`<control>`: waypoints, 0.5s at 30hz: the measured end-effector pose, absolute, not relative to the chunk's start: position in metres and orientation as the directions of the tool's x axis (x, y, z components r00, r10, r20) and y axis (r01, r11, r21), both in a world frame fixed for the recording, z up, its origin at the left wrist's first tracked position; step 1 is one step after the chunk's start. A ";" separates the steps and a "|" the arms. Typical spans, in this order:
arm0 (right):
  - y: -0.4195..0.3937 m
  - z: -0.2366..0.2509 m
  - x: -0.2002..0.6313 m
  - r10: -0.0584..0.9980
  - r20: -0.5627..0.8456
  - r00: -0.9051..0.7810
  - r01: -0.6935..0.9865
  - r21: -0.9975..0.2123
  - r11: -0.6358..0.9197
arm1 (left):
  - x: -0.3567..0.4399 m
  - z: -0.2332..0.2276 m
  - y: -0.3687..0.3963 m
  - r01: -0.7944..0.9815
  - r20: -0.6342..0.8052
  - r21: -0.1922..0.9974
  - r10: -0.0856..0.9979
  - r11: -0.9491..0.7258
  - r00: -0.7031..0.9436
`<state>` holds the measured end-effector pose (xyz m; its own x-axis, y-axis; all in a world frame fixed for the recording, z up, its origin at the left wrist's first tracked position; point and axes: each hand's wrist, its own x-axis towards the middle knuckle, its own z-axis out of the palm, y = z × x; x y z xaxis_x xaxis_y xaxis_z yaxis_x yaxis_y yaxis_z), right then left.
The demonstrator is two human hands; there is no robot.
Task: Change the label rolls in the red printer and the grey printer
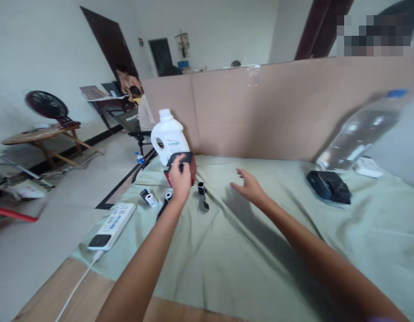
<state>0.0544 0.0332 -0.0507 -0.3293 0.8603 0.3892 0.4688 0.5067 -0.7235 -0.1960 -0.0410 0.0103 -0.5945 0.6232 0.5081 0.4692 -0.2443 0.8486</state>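
Green cloth (227, 250) — left hand (180, 179) clasping tilted red-black box (190, 163), right hand (249, 185) spread, empty.

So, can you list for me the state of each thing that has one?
left hand: closed on the red box
red box: held, tilted
right hand: open, holding nothing
white jug: upright, capped
water bottle: leaning, capped
power strip: flat, cable attached

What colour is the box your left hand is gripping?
Red with a black top, seen in the head view: the box under the left hand.
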 end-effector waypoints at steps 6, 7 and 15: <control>-0.009 -0.052 0.281 0.796 0.602 0.061 0.855 -0.443 0.270 | -0.025 -0.033 -0.064 0.549 0.273 0.783 0.955 -0.293 0.119; -0.012 -0.050 0.306 0.786 0.603 0.136 0.887 -0.427 0.175 | -0.005 -0.042 -0.069 0.601 0.217 0.739 0.953 -0.303 0.212; 0.028 -0.049 0.338 0.896 0.268 0.355 0.850 -0.492 -0.190 | 0.044 -0.082 -0.112 0.821 0.039 0.453 0.928 -0.348 0.371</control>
<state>0.3377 0.0283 -0.0488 0.3550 0.8957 0.2678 0.8498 -0.1897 -0.4918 0.0435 -0.1118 -0.0824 0.3712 0.9277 0.0395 0.8210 -0.3478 0.4528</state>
